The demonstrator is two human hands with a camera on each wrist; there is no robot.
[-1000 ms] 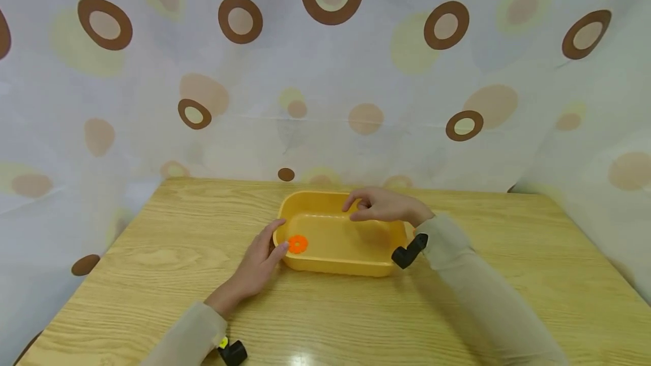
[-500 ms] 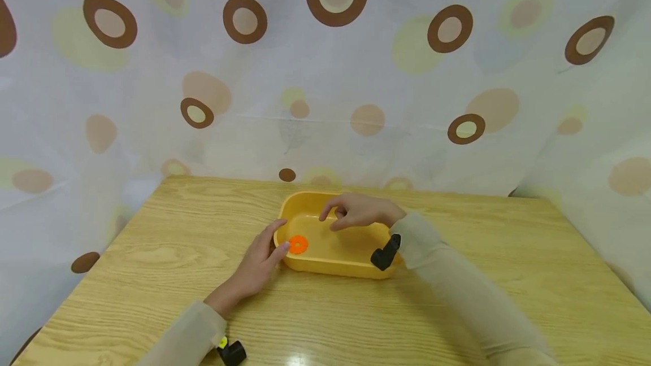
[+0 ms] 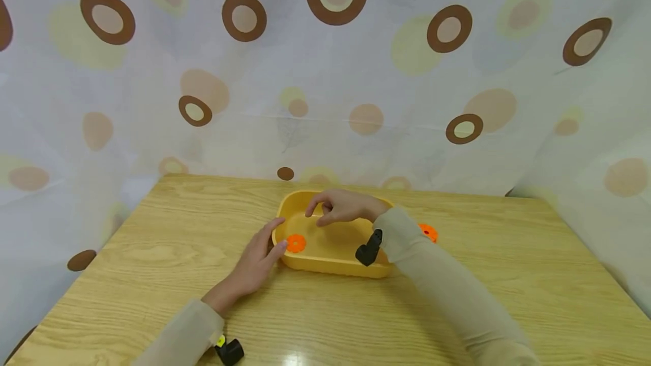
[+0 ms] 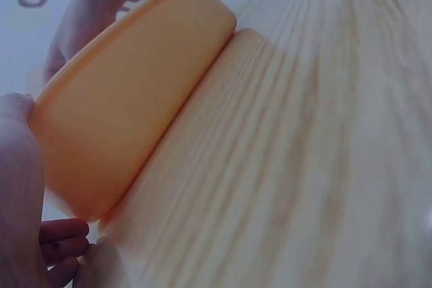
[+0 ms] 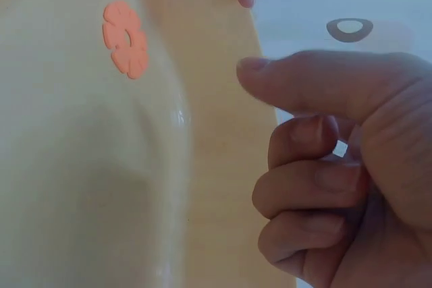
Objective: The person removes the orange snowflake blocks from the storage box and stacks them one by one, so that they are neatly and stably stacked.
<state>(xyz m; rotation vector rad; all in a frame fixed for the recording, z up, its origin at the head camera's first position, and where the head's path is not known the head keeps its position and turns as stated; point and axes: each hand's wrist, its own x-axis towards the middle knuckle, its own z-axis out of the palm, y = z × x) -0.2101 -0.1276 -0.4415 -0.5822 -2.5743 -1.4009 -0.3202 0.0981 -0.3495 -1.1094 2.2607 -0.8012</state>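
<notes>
A shallow yellow plastic basin [image 3: 330, 266] stands on the wooden table. My left hand [image 3: 254, 264] grips its left end, thumb over the rim; in the left wrist view, fingers [image 4: 64, 241] curl low against the outer wall. A flat orange flower-shaped disc [image 3: 296, 243] with a hole in its centre lies inside, near the left thumb. Over the basin hovers my right hand [image 3: 346, 206], with nothing between its index finger and thumb, which stand apart. In the right wrist view its other fingers [image 5: 310, 187] are bent loosely and the same disc [image 5: 126, 40] shows.
A second orange flower-shaped disc [image 3: 429, 232] lies on the table right of the basin, partly covered by the right sleeve [image 3: 437, 281]. Behind the wooden table [image 3: 508, 253] hangs a pale cloth [image 3: 325, 72] with brown ring patterns. A black camera [image 3: 368, 247] sits on the right wrist.
My right hand has moved left over the basin, fingers still bent and holding nothing. The second orange disc now shows right of the sleeve. The left hand stays on the basin's end.
</notes>
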